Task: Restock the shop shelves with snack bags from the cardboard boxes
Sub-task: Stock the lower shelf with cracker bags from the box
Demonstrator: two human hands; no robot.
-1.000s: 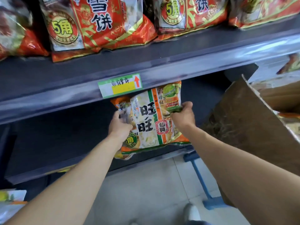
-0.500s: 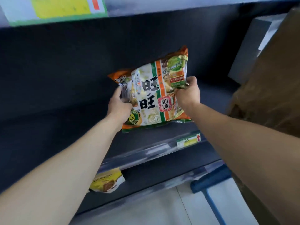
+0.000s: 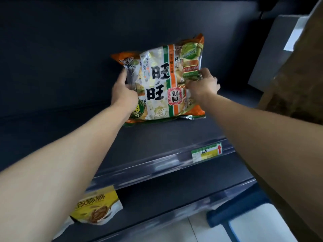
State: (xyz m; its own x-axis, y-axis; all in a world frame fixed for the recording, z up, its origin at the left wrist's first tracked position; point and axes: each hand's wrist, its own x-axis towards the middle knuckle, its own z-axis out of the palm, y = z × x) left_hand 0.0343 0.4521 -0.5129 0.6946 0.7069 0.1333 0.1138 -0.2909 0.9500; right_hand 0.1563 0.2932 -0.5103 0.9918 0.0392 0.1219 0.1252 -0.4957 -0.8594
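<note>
An orange, white and green snack bag stands upright on the dark shelf, its bottom edge resting on the shelf surface. My left hand grips the bag's left side. My right hand holds its right side, fingers curled on the bag's front. Both arms reach forward deep into the shelf bay. A brown cardboard box rises at the right edge, its inside hidden.
A price label with a red arrow sits on the shelf's front rail. A yellow snack bag lies on the lower shelf at the left. A blue stool or cart frame stands on the floor at the lower right.
Both hands carried the bag further in under the upper shelf and set its bottom edge down on the shelf. The view has dropped lower and closer.
</note>
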